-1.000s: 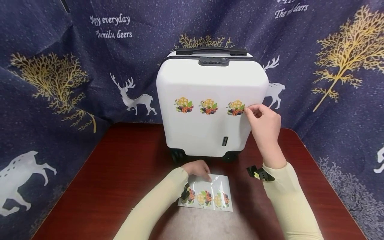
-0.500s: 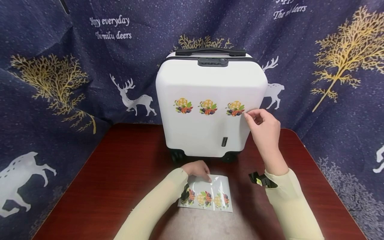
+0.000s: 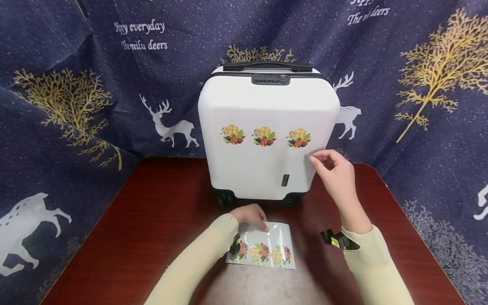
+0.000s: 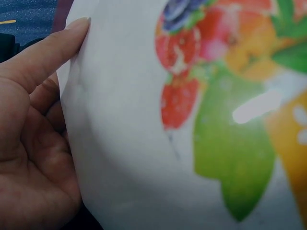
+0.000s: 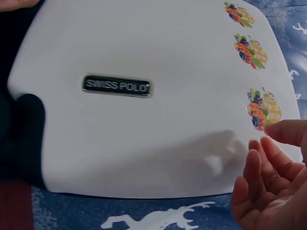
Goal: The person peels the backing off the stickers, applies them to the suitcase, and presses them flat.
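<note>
A white suitcase [image 3: 248,169] stands upright on the table, with three fruit stickers in a row across its front: a left sticker [image 3: 232,135], a middle sticker [image 3: 264,137] and a right sticker [image 3: 298,138]. Just below and right of the right sticker is my right hand [image 3: 337,173], its fingers loosely bent. The right wrist view shows nothing between its thumb [image 5: 288,132] and fingers. In front of the suitcase my left hand [image 3: 250,214] pinches the far edge of a glossy sticker sheet [image 3: 276,235], thumb on top. Several fruit stickers line the sheet's near side.
Black wheels [image 3: 291,199] carry the suitcase on the dark red table [image 3: 167,203]. A black handle [image 3: 267,65] and a combination lock [image 3: 271,79] are at its top. A patterned blue cloth [image 3: 171,80] hangs close behind it.
My right hand has come off the right sticker's edge and moved downward, slightly away from it. My left hand and the sticker sheet have stayed in place.
</note>
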`<act>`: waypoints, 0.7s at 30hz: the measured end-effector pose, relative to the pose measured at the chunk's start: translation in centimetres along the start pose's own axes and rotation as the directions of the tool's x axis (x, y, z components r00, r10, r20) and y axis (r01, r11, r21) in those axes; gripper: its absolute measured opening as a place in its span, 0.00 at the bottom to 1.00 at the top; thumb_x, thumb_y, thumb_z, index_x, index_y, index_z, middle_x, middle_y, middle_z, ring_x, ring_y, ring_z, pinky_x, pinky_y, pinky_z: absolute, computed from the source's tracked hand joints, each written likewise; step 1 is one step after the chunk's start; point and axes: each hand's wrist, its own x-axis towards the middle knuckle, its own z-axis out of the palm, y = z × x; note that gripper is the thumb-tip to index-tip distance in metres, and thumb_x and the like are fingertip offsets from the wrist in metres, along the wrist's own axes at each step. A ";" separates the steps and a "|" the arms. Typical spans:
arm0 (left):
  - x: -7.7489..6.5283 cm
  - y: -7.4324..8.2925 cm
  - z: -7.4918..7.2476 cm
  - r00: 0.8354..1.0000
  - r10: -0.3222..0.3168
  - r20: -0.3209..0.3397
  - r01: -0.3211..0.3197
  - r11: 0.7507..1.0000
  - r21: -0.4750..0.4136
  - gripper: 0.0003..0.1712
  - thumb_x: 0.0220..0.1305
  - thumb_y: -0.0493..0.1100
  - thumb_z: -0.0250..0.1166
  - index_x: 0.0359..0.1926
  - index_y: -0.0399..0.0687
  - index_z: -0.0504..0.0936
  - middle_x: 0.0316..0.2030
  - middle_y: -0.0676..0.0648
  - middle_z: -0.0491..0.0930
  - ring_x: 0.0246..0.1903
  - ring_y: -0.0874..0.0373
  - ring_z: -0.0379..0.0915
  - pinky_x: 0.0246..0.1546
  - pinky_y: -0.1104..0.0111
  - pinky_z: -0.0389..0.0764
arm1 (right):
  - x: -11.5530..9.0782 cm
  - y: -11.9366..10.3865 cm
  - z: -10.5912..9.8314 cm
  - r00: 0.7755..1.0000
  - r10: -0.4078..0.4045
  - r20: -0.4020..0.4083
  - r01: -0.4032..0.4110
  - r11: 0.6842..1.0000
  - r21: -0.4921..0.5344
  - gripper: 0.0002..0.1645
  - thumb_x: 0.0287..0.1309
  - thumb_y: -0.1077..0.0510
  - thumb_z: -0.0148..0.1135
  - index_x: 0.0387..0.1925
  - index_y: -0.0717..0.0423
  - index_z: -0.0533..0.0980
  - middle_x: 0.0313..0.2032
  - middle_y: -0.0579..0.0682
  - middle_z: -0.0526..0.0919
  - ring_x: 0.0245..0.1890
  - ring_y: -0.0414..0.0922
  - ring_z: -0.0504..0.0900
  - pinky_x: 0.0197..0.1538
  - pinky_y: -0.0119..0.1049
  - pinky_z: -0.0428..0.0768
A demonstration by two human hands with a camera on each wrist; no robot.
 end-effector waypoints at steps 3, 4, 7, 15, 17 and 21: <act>0.1 0.0 0.1 1.000 -0.002 -0.003 0.002 1.000 -0.004 0.10 0.58 0.47 0.75 0.37 0.47 0.91 0.35 0.52 0.86 0.33 0.62 0.74 0.39 0.71 0.76 | -0.4 0.7 0.0 0.999 0.016 0.033 -0.016 1.000 0.013 0.12 0.66 0.55 0.67 0.44 0.60 0.84 0.34 0.45 0.83 0.31 0.27 0.73 0.36 0.18 0.71; 0.1 0.0 0.1 1.000 -0.002 -0.003 0.002 1.000 -0.005 0.10 0.58 0.47 0.75 0.37 0.47 0.91 0.35 0.52 0.86 0.33 0.62 0.74 0.39 0.71 0.76 | -0.6 0.9 0.1 0.999 0.019 0.043 -0.020 1.000 0.017 0.12 0.66 0.55 0.67 0.44 0.60 0.84 0.33 0.41 0.82 0.31 0.26 0.73 0.36 0.18 0.71; 0.1 0.0 0.1 1.000 -0.001 -0.003 0.001 1.000 -0.012 0.09 0.58 0.46 0.76 0.36 0.46 0.90 0.34 0.52 0.85 0.32 0.62 0.74 0.38 0.71 0.76 | -1.0 1.6 0.2 0.997 0.026 0.076 -0.028 0.999 0.027 0.13 0.67 0.54 0.66 0.45 0.60 0.84 0.32 0.33 0.79 0.32 0.27 0.73 0.37 0.18 0.72; 0.3 -0.1 0.2 1.000 0.010 -0.005 -0.010 1.000 0.003 0.09 0.58 0.46 0.76 0.35 0.46 0.91 0.32 0.53 0.85 0.31 0.63 0.72 0.37 0.73 0.74 | -1.9 3.2 0.6 0.991 0.045 0.129 -0.048 0.999 0.023 0.14 0.68 0.54 0.64 0.46 0.60 0.83 0.34 0.34 0.80 0.33 0.28 0.72 0.37 0.22 0.71; 0.2 -0.1 0.2 1.000 0.008 -0.004 -0.008 1.000 0.005 0.09 0.58 0.46 0.75 0.36 0.46 0.91 0.32 0.53 0.84 0.31 0.63 0.72 0.37 0.73 0.75 | -2.2 3.6 0.8 0.989 0.052 0.139 -0.055 0.998 0.017 0.14 0.68 0.54 0.64 0.46 0.60 0.83 0.36 0.42 0.83 0.33 0.29 0.72 0.37 0.22 0.72; 0.1 0.0 0.2 1.000 0.003 -0.002 -0.003 1.000 0.000 0.09 0.58 0.47 0.75 0.35 0.47 0.91 0.32 0.54 0.84 0.31 0.63 0.72 0.37 0.73 0.75 | -2.7 4.2 1.1 0.985 0.067 0.160 -0.070 0.997 0.015 0.14 0.69 0.55 0.63 0.47 0.61 0.83 0.40 0.55 0.85 0.33 0.29 0.73 0.37 0.23 0.72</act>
